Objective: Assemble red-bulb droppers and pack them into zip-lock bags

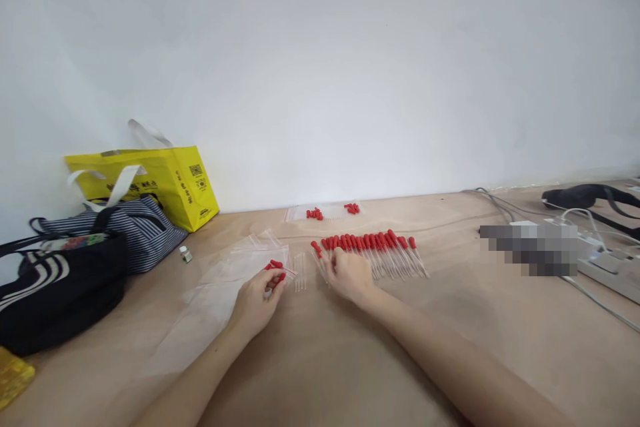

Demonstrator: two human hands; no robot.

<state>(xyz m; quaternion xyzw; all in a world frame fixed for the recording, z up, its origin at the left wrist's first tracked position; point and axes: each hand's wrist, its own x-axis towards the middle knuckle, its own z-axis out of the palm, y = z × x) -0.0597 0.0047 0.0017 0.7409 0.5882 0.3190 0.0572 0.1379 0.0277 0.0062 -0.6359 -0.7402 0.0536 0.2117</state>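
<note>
While the left hand (254,299) pinches red bulbs (282,277), the right hand (351,275) has its grip pressed together beside droppers (381,255).

Bare forearms (215,359), bare hands (350,275)

Wooden table (300,360), light brown surface, back edge against wall. On it: row of red-topped clear droppers (383,247), loose clear tubes (300,273), overlapping clear zip bags (225,287), another flat bag with red bulbs (315,213) at the back. Left side: small bottle (185,254), yellow bag (193,180), striped bag (145,233), black bag (75,293); right side: power strip (613,270), cables (603,307), black strap (585,197).
</note>
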